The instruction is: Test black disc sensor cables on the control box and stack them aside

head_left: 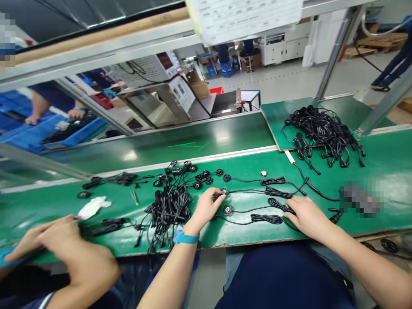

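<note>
My left hand [206,207], a blue band on its wrist, pinches the round black end piece [224,192] of a cable between thumb and forefinger. My right hand [305,215] is closed around one end of a coiled black cable [277,204], its thumb and fingers on either side. Beside these, several similar cables lie in a row on the green bench, among them a tied cable [266,219] nearest me and another tied cable [273,181] farther off. A round cable end [228,210] rests just below my left fingertips.
A heap of black cables [169,206] lies left of my hands, and a bigger cable pile [322,128] sits at the back right. A white plug piece [289,157] lies on the green bench [244,236]. At left, a co-worker's hands [61,231] are near a white cloth [93,207].
</note>
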A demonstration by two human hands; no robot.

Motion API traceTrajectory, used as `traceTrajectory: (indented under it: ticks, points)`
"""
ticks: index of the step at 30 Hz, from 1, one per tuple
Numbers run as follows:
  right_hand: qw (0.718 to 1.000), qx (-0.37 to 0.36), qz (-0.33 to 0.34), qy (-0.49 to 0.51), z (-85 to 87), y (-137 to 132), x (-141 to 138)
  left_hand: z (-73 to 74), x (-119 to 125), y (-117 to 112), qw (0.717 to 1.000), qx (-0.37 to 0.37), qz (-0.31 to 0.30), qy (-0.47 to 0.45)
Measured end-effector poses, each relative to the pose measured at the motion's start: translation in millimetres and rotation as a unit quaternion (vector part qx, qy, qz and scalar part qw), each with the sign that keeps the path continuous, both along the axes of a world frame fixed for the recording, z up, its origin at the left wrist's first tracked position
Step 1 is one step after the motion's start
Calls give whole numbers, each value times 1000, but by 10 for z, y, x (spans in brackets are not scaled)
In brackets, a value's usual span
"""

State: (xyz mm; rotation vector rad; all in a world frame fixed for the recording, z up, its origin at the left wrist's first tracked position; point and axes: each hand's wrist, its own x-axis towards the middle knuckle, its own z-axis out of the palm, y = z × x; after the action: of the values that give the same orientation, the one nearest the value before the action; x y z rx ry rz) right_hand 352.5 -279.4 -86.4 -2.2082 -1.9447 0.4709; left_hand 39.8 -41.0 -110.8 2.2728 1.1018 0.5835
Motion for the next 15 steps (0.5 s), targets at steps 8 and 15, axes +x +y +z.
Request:
traceTrajectory:
  ticks: [8, 15]
  points:
    - [999, 20, 29, 2, -69, 73, 109, 31, -133, -543, 985, 144, -16, 98]
    - [992, 86, 86, -27, 66, 604, 222, -142, -241, -410, 988, 130, 20, 76]
